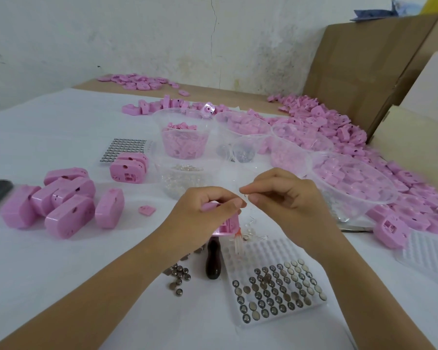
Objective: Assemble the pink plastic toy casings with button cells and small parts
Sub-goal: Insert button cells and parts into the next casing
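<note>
The left hand (208, 210) is curled round a pink casing (224, 224) and holds it just above the counter (61, 274), open side towards the person, near the middle of the view. The right hand (286, 195) sits just beside it at 3 o'clock. Its thumb and forefinger are pinched together on a small clear part (246, 196) at the casing's top edge, which is too small to make out further.

From the hands:
- At 6 o'clock, a dark tool handle (213, 258) lies on the counter, with loose button cells (178, 276) scattered just left of it.
- At 5 o'clock, a clear tray of button cells (276, 294) is partly filled.
- At 9 o'clock, a cluster of closed pink casings (61, 200) lies tumbled together, and a small pink piece (147, 210) lies between them and the left hand.
- At 12 o'clock, a clear tub of clear bits (185, 178) stands in front of a tub of small pink parts (185, 137).
- At 11 o'clock, a second tray of cells (124, 150) lies flat.
- At 2 o'clock, a wide clear bowl (349, 183) holds pink pieces. Beyond it, a heap of pink shells (339, 122) spreads up against a cardboard box (364, 66).
</note>
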A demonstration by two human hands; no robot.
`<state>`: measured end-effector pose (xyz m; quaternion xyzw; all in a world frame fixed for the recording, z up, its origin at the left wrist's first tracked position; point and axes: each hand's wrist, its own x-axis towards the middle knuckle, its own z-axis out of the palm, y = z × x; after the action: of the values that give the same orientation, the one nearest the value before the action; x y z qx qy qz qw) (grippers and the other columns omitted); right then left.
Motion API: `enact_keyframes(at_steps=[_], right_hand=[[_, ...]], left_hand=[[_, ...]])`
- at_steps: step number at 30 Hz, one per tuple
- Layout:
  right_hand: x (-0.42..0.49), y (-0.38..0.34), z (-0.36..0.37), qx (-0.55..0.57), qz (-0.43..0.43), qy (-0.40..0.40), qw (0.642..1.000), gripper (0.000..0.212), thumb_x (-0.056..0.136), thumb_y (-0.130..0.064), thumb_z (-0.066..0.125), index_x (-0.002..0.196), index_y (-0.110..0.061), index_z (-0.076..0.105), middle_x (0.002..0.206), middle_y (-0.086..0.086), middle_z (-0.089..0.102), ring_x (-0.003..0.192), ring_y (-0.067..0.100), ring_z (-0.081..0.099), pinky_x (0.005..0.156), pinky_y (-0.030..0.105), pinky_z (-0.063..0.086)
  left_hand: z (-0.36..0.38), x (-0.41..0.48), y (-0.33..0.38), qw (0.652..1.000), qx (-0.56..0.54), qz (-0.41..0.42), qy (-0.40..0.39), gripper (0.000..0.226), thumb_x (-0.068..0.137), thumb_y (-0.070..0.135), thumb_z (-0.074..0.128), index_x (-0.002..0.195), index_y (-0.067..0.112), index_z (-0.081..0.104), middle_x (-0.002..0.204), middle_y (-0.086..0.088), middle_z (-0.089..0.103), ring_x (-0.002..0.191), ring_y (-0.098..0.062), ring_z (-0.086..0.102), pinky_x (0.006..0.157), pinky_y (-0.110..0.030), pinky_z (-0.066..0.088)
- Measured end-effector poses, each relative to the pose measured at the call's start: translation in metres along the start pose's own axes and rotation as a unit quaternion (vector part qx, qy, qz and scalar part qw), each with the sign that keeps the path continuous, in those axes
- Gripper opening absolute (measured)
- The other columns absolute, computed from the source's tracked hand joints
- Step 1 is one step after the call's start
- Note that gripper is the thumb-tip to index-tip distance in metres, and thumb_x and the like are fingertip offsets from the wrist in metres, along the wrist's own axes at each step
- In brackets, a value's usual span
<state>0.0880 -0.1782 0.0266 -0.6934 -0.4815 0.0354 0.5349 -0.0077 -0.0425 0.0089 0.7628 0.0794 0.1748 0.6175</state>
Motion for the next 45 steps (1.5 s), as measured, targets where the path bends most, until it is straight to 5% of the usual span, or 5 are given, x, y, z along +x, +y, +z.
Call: enact_keyframes(at_steps=[18,29,34,39,45], right_hand=[[-0.0011,0.0035,0.0070,0.258,0.045,0.022,0.965,0.029,0.079,0.008,0.058,0.097,-0.014,0.068,0.083,0.001,0.071,0.076,0.013,0.066,0.073,0.021,0.053],[0.0019,-0.0018,-0.0005,0.509,0.176,-0.073,0.839,0.052,0.088,-0.036,0.033,0.120,-0.004,0.059,0.126,0.016,0.060,0.121,0.025,0.055,0.100,0.034,0.046],[0.0006,-0.0028,-0.0012,0.492,0.168,-0.076,0.851,0.050,0.088,-0.033,0.035,0.118,-0.004,0.062,0.123,0.015,0.063,0.118,0.025,0.058,0.098,0.032,0.048],[-0.0006,0.0011,0.0015,0.339,0.147,-0.018,0.929,0.021,0.079,-0.011,0.062,0.097,-0.004,0.068,0.095,0.012,0.070,0.085,0.016,0.065,0.074,0.022,0.051],[-0.0020,0.0005,0.0019,0.331,0.128,-0.027,0.935,0.014,0.074,-0.012,0.062,0.080,-0.005,0.073,0.086,0.021,0.060,0.070,0.018,0.058,0.069,0.020,0.050]], left_hand=[[-0.0007,-0.0014,-0.0010,0.995,-0.093,-0.005,-0.022,0.025,0.059,0.040,0.068,0.077,0.025,0.077,0.084,0.003,0.074,0.083,-0.011,0.070,0.076,-0.019,0.054],[0.0013,-0.0051,-0.0010,0.991,-0.115,-0.025,-0.056,0.027,0.063,0.040,0.065,0.080,0.022,0.076,0.083,-0.001,0.074,0.081,-0.019,0.071,0.077,-0.027,0.056],[0.0012,-0.0048,-0.0026,0.992,-0.112,-0.022,-0.057,0.026,0.065,0.039,0.065,0.082,0.022,0.076,0.083,-0.002,0.074,0.082,-0.021,0.071,0.078,-0.028,0.057],[-0.0008,-0.0048,-0.0023,0.990,-0.124,-0.014,-0.066,0.016,0.077,0.036,0.068,0.082,0.023,0.077,0.084,-0.002,0.073,0.080,-0.022,0.070,0.076,-0.030,0.057],[-0.0018,-0.0048,-0.0012,0.987,-0.143,-0.015,-0.076,0.018,0.077,0.031,0.061,0.081,0.023,0.077,0.083,-0.001,0.073,0.077,-0.020,0.070,0.070,-0.027,0.057]])
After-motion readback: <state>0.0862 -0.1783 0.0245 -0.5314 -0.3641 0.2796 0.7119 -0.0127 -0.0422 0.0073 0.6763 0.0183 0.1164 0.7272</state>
